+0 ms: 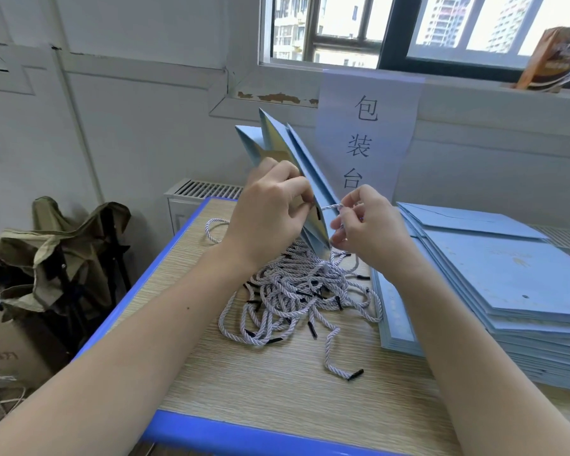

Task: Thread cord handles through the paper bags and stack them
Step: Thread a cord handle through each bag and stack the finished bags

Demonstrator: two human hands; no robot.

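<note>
Two bare hands work at mid-frame over one wood-grain surface [277, 383] with a bright blue edge. One pale blue paper bag [297, 153], folded flat and held upright on its edge, rises from between them toward the upper middle of the frame, its creased panels fanning apart at the top and showing a cream inner face. The left hand [270, 212] grips the bag's near edge, fingers curled tight with thumb and fingertips pinching the paper where a black cord tip sits. The right hand [366, 225], just right of the bag, has its fingers curled too, pinching one white twisted cord [332, 207] that runs across to the bag. Below the hands, in the center, lies a tangled heap of cords [297, 291], too many to count, all ropy white twists with short black tips; one loose end [343, 363] trails toward the lower middle. At the right of the frame sits one tall stack of flat bags [507, 291], smooth, matte, the same light blue, too many layers to count. Behind it, upper middle, one white paper sign [366, 133] with three black characters hangs below the window sill. At the left, off the surface, stands one folding stool [63, 251] with crumpled olive fabric, and one cardboard box [7, 350] beneath it.
</note>
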